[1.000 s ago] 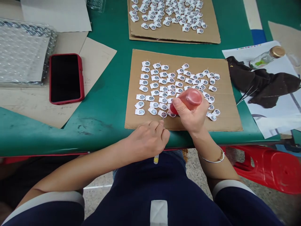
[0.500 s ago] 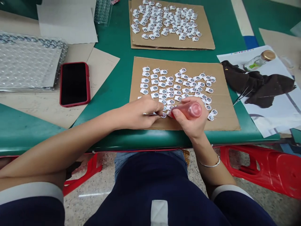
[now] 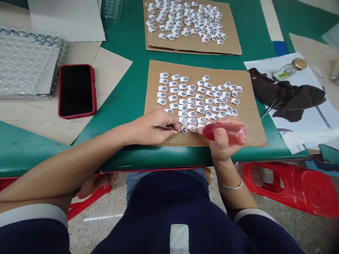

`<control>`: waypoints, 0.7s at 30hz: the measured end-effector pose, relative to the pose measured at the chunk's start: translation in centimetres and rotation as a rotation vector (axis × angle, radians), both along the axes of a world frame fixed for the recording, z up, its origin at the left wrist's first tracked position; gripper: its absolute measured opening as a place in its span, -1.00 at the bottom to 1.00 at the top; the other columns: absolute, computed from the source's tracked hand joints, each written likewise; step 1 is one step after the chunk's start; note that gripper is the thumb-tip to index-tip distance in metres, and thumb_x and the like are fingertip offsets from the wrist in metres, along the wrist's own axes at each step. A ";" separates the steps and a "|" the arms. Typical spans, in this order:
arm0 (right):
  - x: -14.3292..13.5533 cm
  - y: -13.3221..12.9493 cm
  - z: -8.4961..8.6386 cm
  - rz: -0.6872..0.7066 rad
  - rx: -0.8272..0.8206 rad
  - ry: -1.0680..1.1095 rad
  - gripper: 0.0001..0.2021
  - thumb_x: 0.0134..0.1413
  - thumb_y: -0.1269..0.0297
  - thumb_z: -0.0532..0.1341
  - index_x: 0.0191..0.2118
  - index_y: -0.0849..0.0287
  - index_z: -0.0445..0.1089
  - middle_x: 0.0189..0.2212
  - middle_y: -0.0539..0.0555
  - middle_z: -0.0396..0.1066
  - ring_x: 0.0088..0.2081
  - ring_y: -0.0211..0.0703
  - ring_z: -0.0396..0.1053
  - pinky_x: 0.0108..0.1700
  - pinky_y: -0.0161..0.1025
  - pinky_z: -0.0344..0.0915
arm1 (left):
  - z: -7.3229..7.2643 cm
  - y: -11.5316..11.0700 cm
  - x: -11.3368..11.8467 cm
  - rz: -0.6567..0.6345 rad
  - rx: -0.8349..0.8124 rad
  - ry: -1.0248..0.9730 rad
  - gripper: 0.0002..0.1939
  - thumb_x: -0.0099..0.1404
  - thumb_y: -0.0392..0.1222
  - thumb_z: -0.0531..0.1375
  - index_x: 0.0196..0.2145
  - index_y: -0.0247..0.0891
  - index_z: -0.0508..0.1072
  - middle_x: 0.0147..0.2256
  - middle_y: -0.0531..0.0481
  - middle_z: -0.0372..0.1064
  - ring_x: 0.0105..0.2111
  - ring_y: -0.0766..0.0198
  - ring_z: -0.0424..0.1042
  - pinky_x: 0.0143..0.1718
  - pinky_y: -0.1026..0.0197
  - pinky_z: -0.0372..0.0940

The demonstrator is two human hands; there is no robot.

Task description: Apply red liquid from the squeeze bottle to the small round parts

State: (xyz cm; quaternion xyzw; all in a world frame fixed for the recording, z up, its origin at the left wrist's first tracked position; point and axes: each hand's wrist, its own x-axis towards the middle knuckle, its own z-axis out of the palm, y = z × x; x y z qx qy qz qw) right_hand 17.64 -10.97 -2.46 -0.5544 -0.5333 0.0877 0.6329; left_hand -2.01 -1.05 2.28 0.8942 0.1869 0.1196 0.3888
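In my left hand (image 3: 156, 128) is a pair of thin metal tweezers (image 3: 161, 126), pinched between closed fingers, its tip at a small white piece with a round dark print (image 3: 184, 129). My right hand (image 3: 221, 150) wraps round a translucent red squeeze bottle (image 3: 235, 134). The bottle lies nearly level, its nozzle pointing left, close to another printed piece (image 3: 191, 127). Both hands are over a brown cardboard sheet (image 3: 249, 130) at the table's front edge. Rows of similar white pieces cover much of the sheet; my right hand hides some of them.
Farther back, stacked cardboard (image 3: 233, 31) carries many more white pieces. At left are a red-cased phone (image 3: 77, 91), paper and a clear bubbled pack (image 3: 26, 63). To the right, dark cloth (image 3: 293, 97), more tweezers (image 3: 272, 107) and a glass jar (image 3: 288, 70) rest on white paper.
My right hand has moved a little right and tipped the bottle from end-on toward me to nearly level. My left hand stays near the same piece. The whole view has shifted slightly.
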 end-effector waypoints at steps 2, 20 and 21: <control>-0.1 0.3 0.1 -0.032 0.126 0.104 -0.79 -0.13 0.14 0.20 -0.34 0.11 0.30 -0.45 0.00 0.24 -0.42 -0.23 0.29 -0.44 -0.17 0.31 | 0.2 0.0 -0.1 0.013 0.001 -0.013 -0.89 0.09 -0.37 0.14 -0.41 -0.27 0.45 -0.46 0.11 0.43 -0.49 0.44 0.36 -0.47 0.41 0.16; -0.4 1.1 0.7 -0.138 0.260 0.264 -0.84 -0.09 0.14 0.07 -0.38 0.05 0.29 -0.48 0.00 0.17 -0.47 -0.25 0.26 -0.51 -0.23 0.28 | -0.9 -0.5 -0.1 0.074 0.119 -0.040 -0.90 0.10 -0.36 0.15 -0.39 -0.29 0.45 -0.44 0.06 0.45 -0.48 0.40 0.39 -0.49 0.40 0.18; -0.4 1.1 0.7 -0.144 0.249 0.246 -0.84 -0.08 0.13 0.06 -0.37 0.04 0.28 -0.48 0.00 0.16 -0.48 -0.25 0.26 -0.51 -0.23 0.29 | -0.6 -0.6 -0.1 0.074 0.104 -0.038 -0.90 0.10 -0.36 0.15 -0.39 -0.29 0.45 -0.44 0.06 0.45 -0.49 0.41 0.38 -0.50 0.40 0.18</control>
